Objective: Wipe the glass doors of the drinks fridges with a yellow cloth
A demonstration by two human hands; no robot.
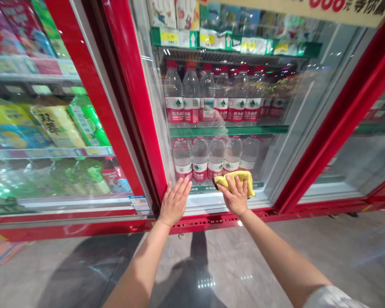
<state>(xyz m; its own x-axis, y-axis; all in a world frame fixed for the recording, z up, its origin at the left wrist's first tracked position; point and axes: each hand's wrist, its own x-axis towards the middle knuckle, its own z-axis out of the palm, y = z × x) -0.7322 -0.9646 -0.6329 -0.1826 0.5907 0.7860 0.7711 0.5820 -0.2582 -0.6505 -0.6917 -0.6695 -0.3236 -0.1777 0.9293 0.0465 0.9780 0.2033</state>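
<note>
Wiping apparently underway: right hand (235,197) holds yellow cloth (250,183) low against glass door (223,128); left hand (174,203), empty, lower-left; next stroke needs flat pressure.

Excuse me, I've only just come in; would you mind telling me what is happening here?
A person is at a drinks cooler with both hands at the lower part of its glass door. The right hand has its fingers spread over a yellow cloth, which appears to be against the glass. The left hand holds no cloth and lies at the door's lower left corner, by the red frame. Behind the glass, water bottles stand upright in two rows.
</note>
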